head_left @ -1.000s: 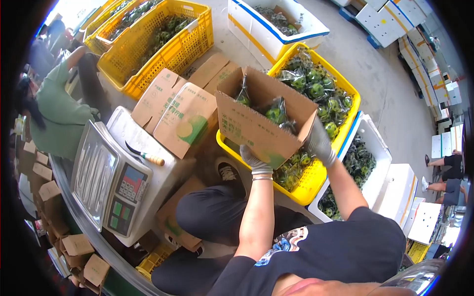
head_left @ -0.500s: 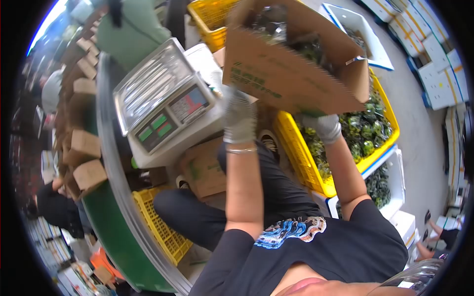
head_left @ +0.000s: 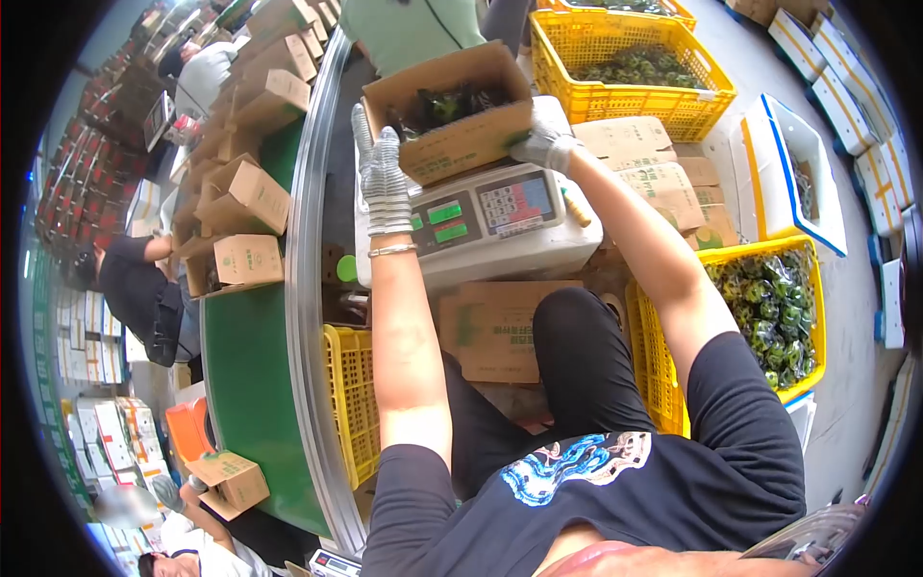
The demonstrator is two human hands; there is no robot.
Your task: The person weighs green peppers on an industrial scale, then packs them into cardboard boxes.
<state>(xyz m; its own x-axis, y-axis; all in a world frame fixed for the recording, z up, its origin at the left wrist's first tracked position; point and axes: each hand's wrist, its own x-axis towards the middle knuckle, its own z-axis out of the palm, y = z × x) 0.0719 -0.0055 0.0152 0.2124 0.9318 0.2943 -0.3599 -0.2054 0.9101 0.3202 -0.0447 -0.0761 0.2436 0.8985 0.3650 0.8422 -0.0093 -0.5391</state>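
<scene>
The gloved left hand (head_left: 386, 171) and gloved right hand (head_left: 546, 146) grasp an open cardboard carton (head_left: 466, 144) between them, with bagged green produce (head_left: 450, 106) inside. The carton is above a digital scale (head_left: 510, 204) just below the hands, though whether they touch cannot be told. Printed cartons (head_left: 649, 183) lie right of the right hand, a yellow crate (head_left: 658, 363) farther off.

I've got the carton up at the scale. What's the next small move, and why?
I'd probably ease the open carton level onto the scale before loosening either hand. The left hand and right hand hold it at opposite sides, and it covers the scale's part beyond the keypad. Whether its base already touches can't be seen.
</scene>
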